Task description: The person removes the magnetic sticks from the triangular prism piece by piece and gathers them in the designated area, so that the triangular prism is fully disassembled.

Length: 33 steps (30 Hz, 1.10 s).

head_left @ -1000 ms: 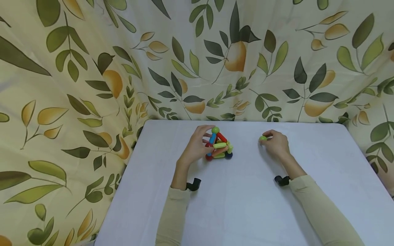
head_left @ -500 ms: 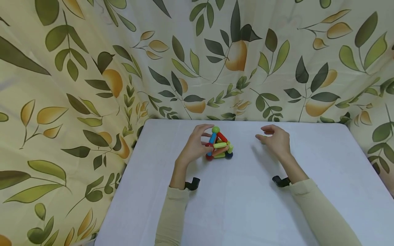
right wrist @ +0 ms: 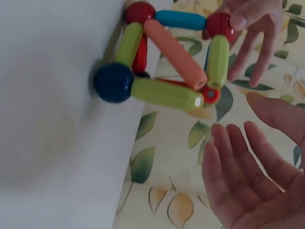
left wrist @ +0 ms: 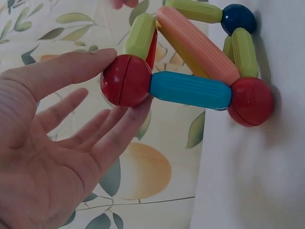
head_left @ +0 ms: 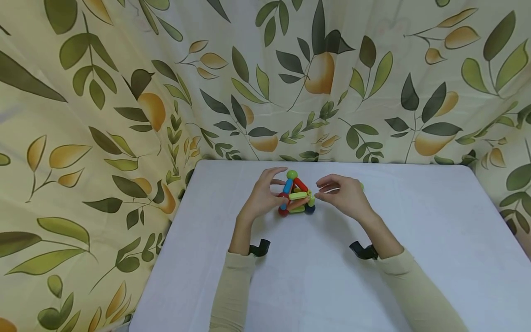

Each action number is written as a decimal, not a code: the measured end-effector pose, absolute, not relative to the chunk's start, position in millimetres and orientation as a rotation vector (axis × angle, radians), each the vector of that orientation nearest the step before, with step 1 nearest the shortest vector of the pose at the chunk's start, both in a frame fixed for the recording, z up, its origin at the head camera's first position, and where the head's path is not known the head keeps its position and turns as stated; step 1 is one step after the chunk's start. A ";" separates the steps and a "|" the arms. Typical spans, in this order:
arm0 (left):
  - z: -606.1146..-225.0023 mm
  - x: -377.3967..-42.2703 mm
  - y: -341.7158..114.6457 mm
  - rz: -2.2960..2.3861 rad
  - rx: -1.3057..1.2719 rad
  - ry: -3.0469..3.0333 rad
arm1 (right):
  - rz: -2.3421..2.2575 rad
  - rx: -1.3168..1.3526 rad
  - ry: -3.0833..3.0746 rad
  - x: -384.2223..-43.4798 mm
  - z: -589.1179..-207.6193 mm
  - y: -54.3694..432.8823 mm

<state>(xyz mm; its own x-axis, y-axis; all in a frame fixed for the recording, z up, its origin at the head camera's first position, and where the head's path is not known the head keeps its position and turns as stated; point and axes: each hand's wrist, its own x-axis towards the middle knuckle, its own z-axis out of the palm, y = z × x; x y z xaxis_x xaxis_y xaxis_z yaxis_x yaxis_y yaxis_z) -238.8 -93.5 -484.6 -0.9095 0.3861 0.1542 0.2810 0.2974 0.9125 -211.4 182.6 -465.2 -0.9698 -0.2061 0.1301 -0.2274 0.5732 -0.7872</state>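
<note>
A frame of magnetic building sticks and balls (head_left: 297, 196) stands on the table. My left hand (head_left: 262, 196) pinches its upper red ball (left wrist: 126, 80) between thumb and fingers. From that ball a blue stick (left wrist: 190, 89) runs to a lower red ball (left wrist: 251, 101). A green ball (head_left: 292, 174) tops the frame, and a dark blue ball (right wrist: 113, 82) sits at a lower corner. Just right of the frame, my right hand (head_left: 345, 196) holds nothing, fingers and thumb apart. Near it, the ends of a yellow-green stick (right wrist: 167, 94) and an orange stick (right wrist: 176, 55) lie close together without a ball.
A loose green ball (head_left: 362, 186) lies on the white table (head_left: 323, 286), mostly hidden behind the right hand. A leaf-and-fruit patterned curtain (head_left: 232, 115) hangs behind the table and along its left side. Each wrist wears a small black camera (head_left: 259, 248).
My right hand has let go of the green ball, leaving it on the table, and has moved left to the frame. My left hand keeps its grip on the red ball.
</note>
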 end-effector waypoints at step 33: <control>-486.2 -239.7 -92.3 1.692 0.546 2.467 | 2.061 0.073 -2.553 -208.3 -485.8 135.3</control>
<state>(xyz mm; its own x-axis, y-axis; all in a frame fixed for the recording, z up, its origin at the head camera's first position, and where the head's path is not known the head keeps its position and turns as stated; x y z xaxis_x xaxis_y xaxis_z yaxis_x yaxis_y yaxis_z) -239.7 -92.3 -486.2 -0.9306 0.3466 0.1175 0.2345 0.3183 0.9185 -208.3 135.3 -485.8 -0.9892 -0.1220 -0.0806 0.0531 0.2140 -0.9754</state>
